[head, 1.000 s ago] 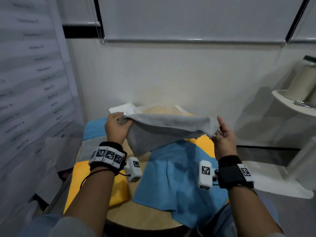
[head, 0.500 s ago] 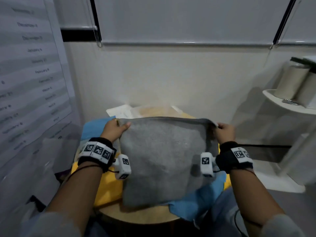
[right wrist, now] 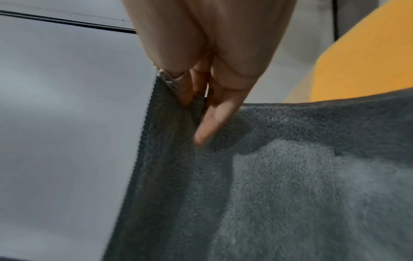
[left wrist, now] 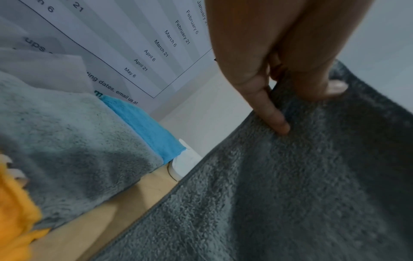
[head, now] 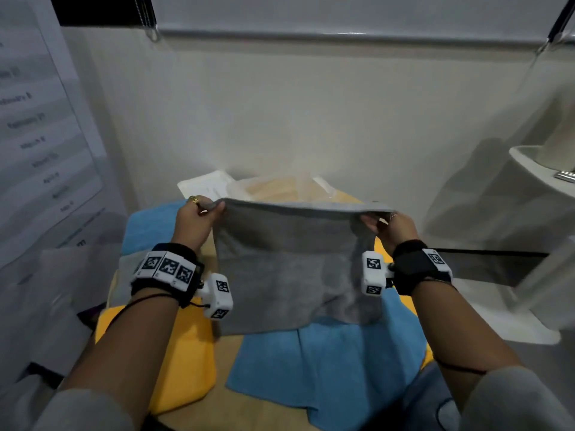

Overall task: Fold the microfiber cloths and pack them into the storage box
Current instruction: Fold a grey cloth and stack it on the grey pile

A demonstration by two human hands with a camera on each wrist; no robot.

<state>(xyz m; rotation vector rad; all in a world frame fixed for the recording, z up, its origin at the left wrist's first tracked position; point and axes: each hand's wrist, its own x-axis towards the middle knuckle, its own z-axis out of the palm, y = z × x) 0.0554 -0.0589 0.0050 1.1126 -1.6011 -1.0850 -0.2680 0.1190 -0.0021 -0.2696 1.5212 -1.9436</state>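
The grey fleecy microfiber cloth (head: 289, 269), bunched a second ago, now hangs spread above the worktop (head: 230, 405), each top corner in the pinching grip of the left hand (head: 196, 222) and right hand (head: 393, 230), ready for folding.

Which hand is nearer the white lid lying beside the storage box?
Left. The left hand holds the grey cloth just in front of the white lid; the right hand holds the opposite corner, well right of it.

Office-like room: wall schedule of dates (head: 37, 126), window blinds (head: 342, 14).
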